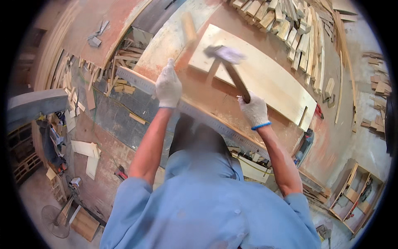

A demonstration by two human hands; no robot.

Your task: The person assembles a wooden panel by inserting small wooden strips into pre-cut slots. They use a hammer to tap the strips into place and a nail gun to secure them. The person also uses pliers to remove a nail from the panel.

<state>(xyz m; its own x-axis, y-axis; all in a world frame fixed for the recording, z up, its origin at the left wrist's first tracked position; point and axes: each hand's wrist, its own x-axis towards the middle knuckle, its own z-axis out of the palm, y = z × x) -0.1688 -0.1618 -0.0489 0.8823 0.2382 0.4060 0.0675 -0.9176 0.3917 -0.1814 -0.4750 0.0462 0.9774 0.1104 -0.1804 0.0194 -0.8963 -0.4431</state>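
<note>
My right hand [254, 110], in a white knit glove with a blue cuff, is wrapped round the wooden handle of a hammer [236, 81]. The hammer's head, smeared by motion, is raised over a long pale wooden board [265, 79] that lies slantwise on the workbench [211, 101]. A narrow slot shows near the board's right end. My left hand [168, 86], gloved too, is closed above the bench's near edge, left of the board. What it holds, if anything, is too small to make out. Past it, a blurred wood block [188, 27] is at the far left.
Stacked wood strips [286, 33] fill the far right of the bench. Red-handled pliers [319, 111] and a power tool [305, 143] sit by the board's right end. A divided wooden box [350, 197] stands at lower right, a fan [55, 221] at lower left.
</note>
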